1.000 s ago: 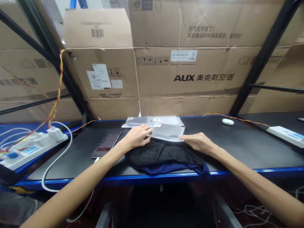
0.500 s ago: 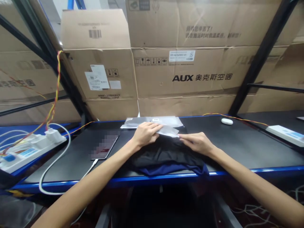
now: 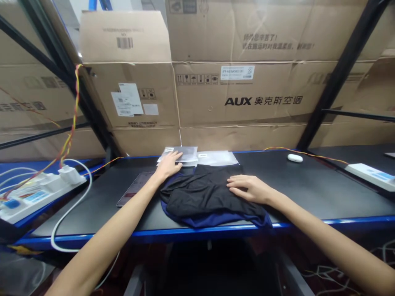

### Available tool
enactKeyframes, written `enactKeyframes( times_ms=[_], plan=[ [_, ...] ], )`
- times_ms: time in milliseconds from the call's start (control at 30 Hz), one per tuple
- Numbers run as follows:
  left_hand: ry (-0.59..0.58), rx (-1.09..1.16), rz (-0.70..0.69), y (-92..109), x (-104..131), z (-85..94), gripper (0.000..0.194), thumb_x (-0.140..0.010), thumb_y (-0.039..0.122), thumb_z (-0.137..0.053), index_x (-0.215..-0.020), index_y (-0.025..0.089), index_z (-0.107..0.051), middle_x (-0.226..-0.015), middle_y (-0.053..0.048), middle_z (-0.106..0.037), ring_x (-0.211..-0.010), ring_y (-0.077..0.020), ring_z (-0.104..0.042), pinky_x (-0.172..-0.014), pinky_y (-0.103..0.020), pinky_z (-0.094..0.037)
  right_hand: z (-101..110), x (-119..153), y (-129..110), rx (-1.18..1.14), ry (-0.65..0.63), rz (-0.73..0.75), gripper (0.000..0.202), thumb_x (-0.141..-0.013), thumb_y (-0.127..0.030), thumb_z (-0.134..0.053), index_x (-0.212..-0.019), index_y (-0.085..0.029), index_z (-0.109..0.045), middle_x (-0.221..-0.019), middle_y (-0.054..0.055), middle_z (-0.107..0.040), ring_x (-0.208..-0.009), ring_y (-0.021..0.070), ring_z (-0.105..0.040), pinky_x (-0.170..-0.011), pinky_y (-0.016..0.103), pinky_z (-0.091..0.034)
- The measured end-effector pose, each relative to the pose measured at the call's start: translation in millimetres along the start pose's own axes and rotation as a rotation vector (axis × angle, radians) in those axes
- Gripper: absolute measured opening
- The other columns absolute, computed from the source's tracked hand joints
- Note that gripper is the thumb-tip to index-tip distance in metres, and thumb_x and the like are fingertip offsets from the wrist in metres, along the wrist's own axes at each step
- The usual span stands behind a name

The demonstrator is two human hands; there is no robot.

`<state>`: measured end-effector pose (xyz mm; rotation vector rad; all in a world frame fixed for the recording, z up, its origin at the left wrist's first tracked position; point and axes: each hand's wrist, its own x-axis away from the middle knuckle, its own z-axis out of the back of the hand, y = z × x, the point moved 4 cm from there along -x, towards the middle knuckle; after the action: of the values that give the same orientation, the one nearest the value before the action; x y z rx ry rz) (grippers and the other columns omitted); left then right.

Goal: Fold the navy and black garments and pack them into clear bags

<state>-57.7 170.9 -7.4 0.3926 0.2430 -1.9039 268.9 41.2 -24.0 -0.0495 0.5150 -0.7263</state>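
Observation:
My left hand rests with its fingers apart on a clear plastic bag, which has a small white label in its corner. The bag lies at the back edge of the table, beside and partly over other frosted plastic bags. My right hand lies open on the right side of a dark cloth pile, its fingers stretched over the fabric. Black fabric forms the top of this pile, and dark blue fabric shows beneath along the front. The pile is loosely folded and somewhat wrinkled.
A phone lies left of the fabric, partly behind my left forearm. White power strips stand at the far left and right. A small white case sits at the back right. Cardboard walls the back between black posts.
My left hand has moved left and back with the plastic bag and has laid it over the other bags. My right hand has let go of the bag and come down onto the black fabric.

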Motion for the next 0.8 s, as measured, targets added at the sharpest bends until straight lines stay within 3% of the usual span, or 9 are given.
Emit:
enactKeyframes(
  times_ms=[200,300,367,500,633,800],
  plan=[
    [-0.037,0.082,0.021,11,3,9.8,0.058,-0.089,0.032,-0.048,-0.145,0.017,-0.048,-0.156,-0.012,-0.037,-0.147,-0.0347,-0.027,-0.119,-0.056,-0.023,2,-2,1,-0.054,-0.004,-0.030,0.030,-0.095,-0.040,-0.055,-0.114,-0.026,-0.074,-0.120,0.006,-0.072,-0.115,0.0246,-0.065,-0.105,0.041,-0.049],
    [-0.028,0.244,-0.118,34,12,21.3,0.055,-0.093,0.039,-0.045,-0.144,0.019,-0.048,-0.156,-0.008,-0.037,-0.148,-0.0281,-0.027,-0.122,-0.047,-0.022,2,-10,1,-0.093,-0.023,-0.061,0.034,-0.097,-0.044,-0.052,-0.117,-0.026,-0.072,-0.125,0.007,-0.069,-0.118,0.0246,-0.063,-0.106,0.042,-0.047],
    [-0.108,0.359,-0.257,55,22,25.9,0.057,-0.096,0.048,-0.043,-0.145,0.020,-0.048,-0.155,-0.006,-0.039,-0.148,-0.0236,-0.028,-0.123,-0.039,-0.021,1,-17,2,-0.107,-0.067,-0.088,0.040,-0.097,-0.048,-0.049,-0.124,-0.026,-0.069,-0.134,0.008,-0.064,-0.128,0.0255,-0.056,-0.111,0.044,-0.041],
    [-0.398,0.394,-0.360,88,40,19.0,0.073,-0.094,0.066,-0.040,-0.152,0.023,-0.036,-0.161,-0.006,-0.024,-0.150,-0.0250,-0.020,-0.124,-0.040,-0.015,-5,-31,7,-0.130,-0.216,-0.175,0.058,-0.094,-0.060,-0.048,-0.143,-0.028,-0.051,-0.155,0.007,-0.040,-0.146,0.0281,-0.030,-0.120,0.049,-0.025],
    [-0.522,0.346,-0.351,93,47,5.2,0.083,-0.090,0.073,-0.039,-0.156,0.023,-0.027,-0.163,-0.006,-0.014,-0.151,-0.0283,-0.011,-0.124,-0.044,-0.010,-13,-37,11,-0.126,-0.371,-0.195,0.073,-0.090,-0.069,-0.048,-0.151,-0.031,-0.036,-0.161,0.004,-0.023,-0.150,0.0298,-0.014,-0.122,0.051,-0.012],
    [-0.494,0.322,-0.391,88,47,-1.7,0.080,-0.091,0.073,-0.036,-0.156,0.027,-0.024,-0.163,-0.005,-0.014,-0.152,-0.0265,-0.012,-0.123,-0.042,-0.011,-16,-36,10,-0.110,-0.379,-0.200,0.071,-0.091,-0.069,-0.046,-0.151,-0.033,-0.035,-0.162,0.002,-0.022,-0.150,0.0299,-0.014,-0.123,0.051,-0.011]
  ],
)
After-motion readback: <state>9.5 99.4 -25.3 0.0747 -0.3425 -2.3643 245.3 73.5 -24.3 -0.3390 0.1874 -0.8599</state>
